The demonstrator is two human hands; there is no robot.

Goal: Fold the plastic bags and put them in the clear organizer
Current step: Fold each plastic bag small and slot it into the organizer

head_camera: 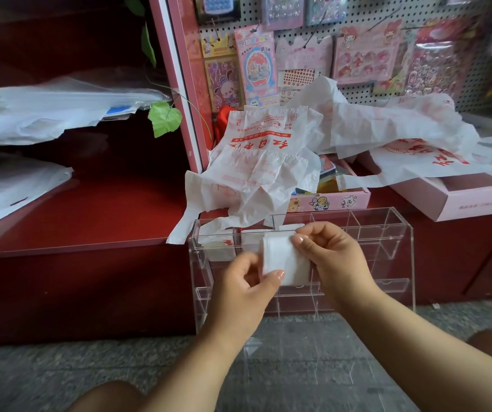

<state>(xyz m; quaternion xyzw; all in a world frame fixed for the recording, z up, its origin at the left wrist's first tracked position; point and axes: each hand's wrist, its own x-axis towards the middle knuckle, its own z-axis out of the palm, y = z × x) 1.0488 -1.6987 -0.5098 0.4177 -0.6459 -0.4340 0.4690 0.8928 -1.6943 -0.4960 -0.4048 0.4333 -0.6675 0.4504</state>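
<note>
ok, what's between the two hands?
Head view: a folded white plastic bag, pinched by left hand and right hand, before the clear organizer.

A small shop: packaged sticker sheets hang on a pegboard above red counters.

We saw thin, crinkled white plastic bags with red print, and a folded bag that looked smooth and matt. The organizer was clear, glossy acrylic; the shelf shone red, and the floor was speckled grey stone.
</note>
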